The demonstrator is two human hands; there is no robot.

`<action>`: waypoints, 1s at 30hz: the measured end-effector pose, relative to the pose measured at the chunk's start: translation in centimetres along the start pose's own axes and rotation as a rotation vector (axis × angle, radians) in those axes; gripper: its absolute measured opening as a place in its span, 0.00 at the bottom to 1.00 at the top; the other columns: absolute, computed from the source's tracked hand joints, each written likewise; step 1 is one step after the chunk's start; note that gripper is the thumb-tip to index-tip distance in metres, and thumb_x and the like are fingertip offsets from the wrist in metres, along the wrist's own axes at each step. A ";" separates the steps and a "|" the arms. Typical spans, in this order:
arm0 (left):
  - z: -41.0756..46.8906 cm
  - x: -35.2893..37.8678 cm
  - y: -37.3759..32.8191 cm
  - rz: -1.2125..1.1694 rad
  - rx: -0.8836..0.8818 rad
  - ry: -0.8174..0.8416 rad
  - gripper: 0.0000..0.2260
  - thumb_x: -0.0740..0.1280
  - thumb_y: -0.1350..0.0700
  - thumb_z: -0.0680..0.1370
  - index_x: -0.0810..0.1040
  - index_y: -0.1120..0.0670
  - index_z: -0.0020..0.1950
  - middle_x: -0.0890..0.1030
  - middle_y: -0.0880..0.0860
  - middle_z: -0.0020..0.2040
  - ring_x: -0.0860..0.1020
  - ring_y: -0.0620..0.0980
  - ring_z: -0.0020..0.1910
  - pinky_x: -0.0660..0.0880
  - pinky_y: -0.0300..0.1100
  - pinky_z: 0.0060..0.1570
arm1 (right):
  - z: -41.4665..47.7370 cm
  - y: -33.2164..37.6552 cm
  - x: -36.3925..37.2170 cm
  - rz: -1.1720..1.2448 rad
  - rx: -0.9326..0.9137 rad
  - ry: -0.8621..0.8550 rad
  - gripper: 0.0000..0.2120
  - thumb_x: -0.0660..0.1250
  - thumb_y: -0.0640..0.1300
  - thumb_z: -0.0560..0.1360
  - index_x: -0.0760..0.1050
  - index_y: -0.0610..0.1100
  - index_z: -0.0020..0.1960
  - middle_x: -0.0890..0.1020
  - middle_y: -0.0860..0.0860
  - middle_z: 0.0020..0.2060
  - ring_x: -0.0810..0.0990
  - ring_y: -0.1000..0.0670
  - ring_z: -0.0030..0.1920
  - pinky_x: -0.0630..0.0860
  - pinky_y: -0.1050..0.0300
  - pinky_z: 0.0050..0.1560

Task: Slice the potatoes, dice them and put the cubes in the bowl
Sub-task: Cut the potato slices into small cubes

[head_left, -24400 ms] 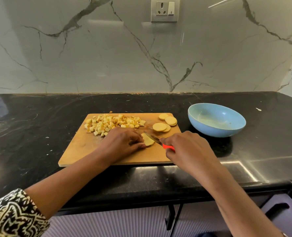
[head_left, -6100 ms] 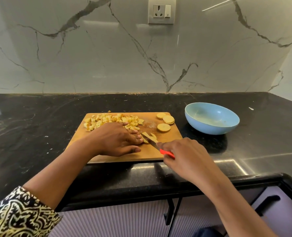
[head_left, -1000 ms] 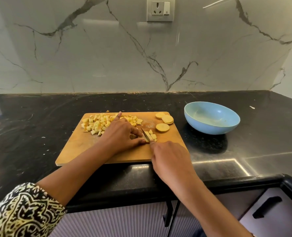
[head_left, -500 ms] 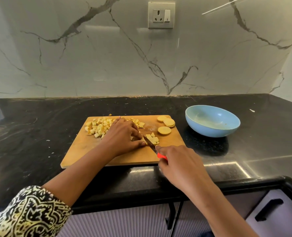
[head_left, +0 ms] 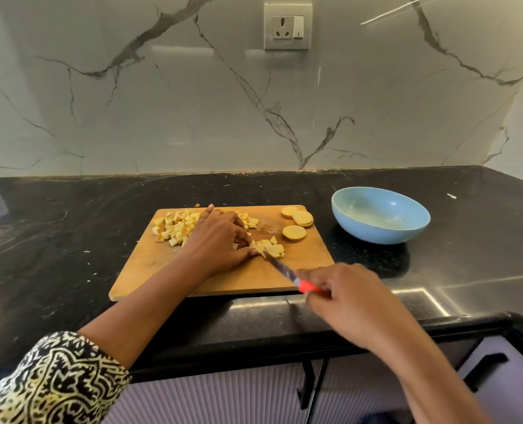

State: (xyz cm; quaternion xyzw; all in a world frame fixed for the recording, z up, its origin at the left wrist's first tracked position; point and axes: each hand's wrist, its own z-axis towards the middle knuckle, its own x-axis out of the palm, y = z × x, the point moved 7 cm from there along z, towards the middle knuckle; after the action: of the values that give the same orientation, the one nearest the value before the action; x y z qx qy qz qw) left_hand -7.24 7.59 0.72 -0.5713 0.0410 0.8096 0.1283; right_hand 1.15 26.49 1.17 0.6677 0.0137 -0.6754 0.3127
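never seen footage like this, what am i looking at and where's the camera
No machine here: a person works with bare hands, filmed by one wide-angle camera worn on the head, looking down. A wooden cutting board lies on a black counter. The left hand, fingers curled, steadies a small batch of potato pieces. The right hand grips a red-handled knife, its blade at that batch. A pile of cubes and a few round slices sit further back on the board. The blue bowl beside it holds no cubes yet.
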 end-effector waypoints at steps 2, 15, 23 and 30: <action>-0.1 -0.2 0.0 -0.014 0.014 -0.028 0.15 0.67 0.42 0.75 0.80 0.46 0.59 0.75 0.46 0.60 0.69 0.46 0.63 0.54 0.48 0.73 | 0.7 -1.6 -1.3 0.124 0.027 -0.136 0.17 0.64 0.48 0.78 0.73 0.58 0.66 0.76 0.57 0.28 0.70 0.60 0.22 0.63 0.67 0.24; 2.2 1.0 -4.2 -0.057 0.331 0.111 0.11 0.63 0.47 0.79 0.78 0.47 0.58 0.80 0.45 0.58 0.75 0.42 0.59 0.56 0.46 0.73 | 5.9 -5.9 -0.1 0.413 0.135 -0.451 0.17 0.65 0.50 0.78 0.74 0.56 0.66 0.71 0.55 0.25 0.68 0.55 0.26 0.79 0.47 0.35; 3.5 -0.8 1.7 0.039 0.201 -0.004 0.07 0.67 0.50 0.76 0.80 0.48 0.52 0.82 0.48 0.52 0.77 0.46 0.54 0.42 0.50 0.74 | 6.4 -5.9 0.1 0.361 0.125 -0.427 0.17 0.65 0.50 0.78 0.74 0.56 0.66 0.74 0.56 0.26 0.71 0.54 0.27 0.74 0.53 0.34; 2.3 -1.2 3.4 -0.272 0.146 0.050 0.09 0.68 0.50 0.76 0.80 0.46 0.55 0.79 0.43 0.58 0.74 0.44 0.60 0.49 0.50 0.74 | 7.0 -6.0 -0.2 0.360 0.145 -0.400 0.17 0.65 0.49 0.78 0.74 0.55 0.67 0.77 0.57 0.30 0.73 0.61 0.26 0.67 0.69 0.26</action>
State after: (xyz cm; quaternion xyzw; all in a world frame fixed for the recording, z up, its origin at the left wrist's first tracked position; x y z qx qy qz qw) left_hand -9.85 4.66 2.34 -0.5809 0.0252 0.7650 0.2771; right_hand -7.77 28.32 -0.26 0.5335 -0.2155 -0.7266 0.3754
